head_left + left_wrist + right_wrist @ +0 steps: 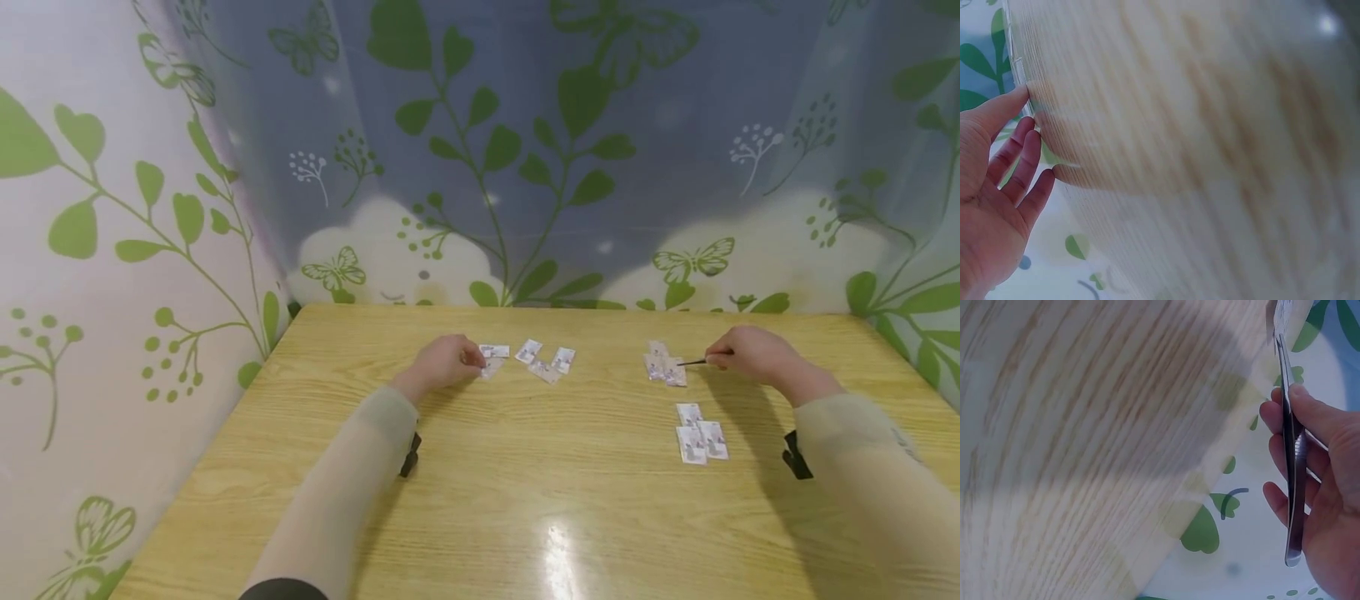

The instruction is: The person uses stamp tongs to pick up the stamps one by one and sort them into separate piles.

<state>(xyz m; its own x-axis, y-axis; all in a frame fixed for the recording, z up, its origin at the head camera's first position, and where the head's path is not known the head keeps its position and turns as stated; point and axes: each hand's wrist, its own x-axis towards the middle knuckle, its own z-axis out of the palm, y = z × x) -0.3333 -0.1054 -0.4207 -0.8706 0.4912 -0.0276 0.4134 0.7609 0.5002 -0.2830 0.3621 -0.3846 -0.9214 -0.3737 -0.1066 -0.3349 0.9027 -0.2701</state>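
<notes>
packets (692, 445): small, flat, pale and printed, lying in four clusters on the wood-grain tabletop (480, 500).
left cluster (494, 351): two packets close together near the far edge, left of its middle, beside your left hand (446, 362).
middle cluster (544, 371): three packets, also near the far edge, just right of the left cluster.
far-right cluster (655, 367): three packets bunched near the far edge, towards the far right corner, in front of your tweezers (1297, 487).
near-right cluster (713, 439): three packets huddled closer to you, on the right edge's side of the middle.
left hand: your fingers are loosely spread, thumb apart from them, tips at the lower packet of the left cluster.
right hand (757, 358): you pinch the tweezers between thumb and fingers, tips pointing at the far-right cluster.
contact: the packets show too small to tell whether your left fingertips or the tweezer tips truly touch one.
handling: they look very light, thin and flexible, probably a bit slick, so a nudge could slide a neighbour.
hold: a free outer corner or edge seems best, taken gently; hard tips in the middle might crease or pierce the film.
</notes>
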